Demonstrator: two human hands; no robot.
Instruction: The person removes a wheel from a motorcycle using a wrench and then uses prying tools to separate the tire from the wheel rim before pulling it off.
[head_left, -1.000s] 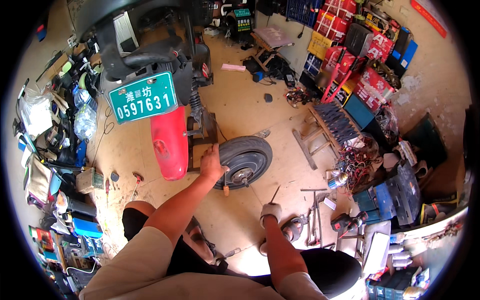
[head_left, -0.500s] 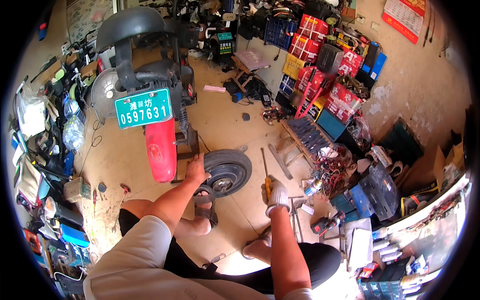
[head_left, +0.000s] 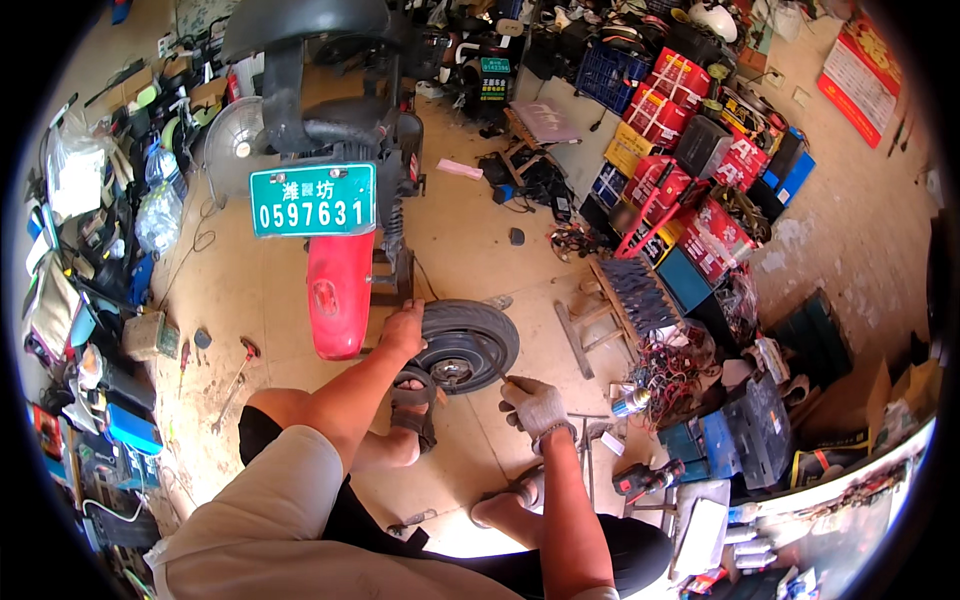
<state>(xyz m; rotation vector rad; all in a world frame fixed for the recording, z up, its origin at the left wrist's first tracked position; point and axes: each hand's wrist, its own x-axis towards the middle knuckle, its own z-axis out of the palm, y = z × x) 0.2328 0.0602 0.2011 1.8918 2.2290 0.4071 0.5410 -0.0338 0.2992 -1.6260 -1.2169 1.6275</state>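
A small wheel with a black tyre lies flat on the floor in front of me, its hub facing up. Bare, my left hand grips the tyre's left edge. My right hand, in a grey glove, is closed around a screwdriver. The fist hides its yellow handle, and the shaft points toward the tyre's right edge; whether the tip touches the rubber I cannot tell. Just beyond the wheel stands an electric scooter with a red rear mudguard and a green plate.
A cordless drill and a spray can lie to the right, near tangled wires. Farther back are a small wooden stool and stacked red boxes. A T-handled tool lies on the left floor.
My right hand has swung the screwdriver from pointing away from me to pointing left at the tyre. My left hand stays on the tyre. The whole view has shifted slightly.
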